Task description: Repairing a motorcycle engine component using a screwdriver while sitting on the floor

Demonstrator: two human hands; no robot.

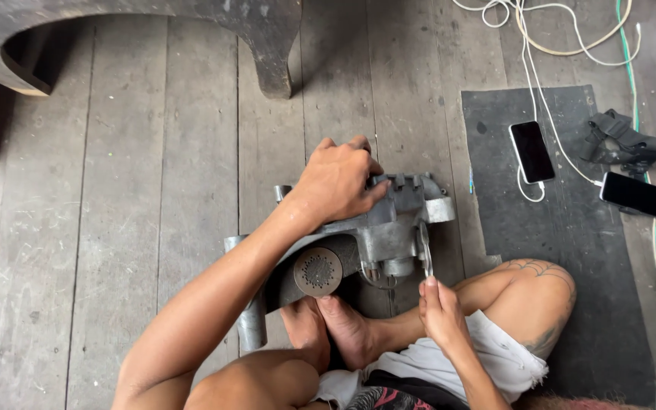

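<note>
Here, one grey plank floor takes up most of the view, with one dark rubber mat lying to the right of both hands. One grey metal engine casing sits on the boards in front of the person's bare feet. The left hand lies flat on top of the casing, fingers curled over its far edge, pressing it down. The right hand, nearer the body, is closed round the lower end of one slim metal wrench, whose upper end meets the casing's right side. Beyond that grip, two dark phones rest on the mat, white cables running to them
</note>
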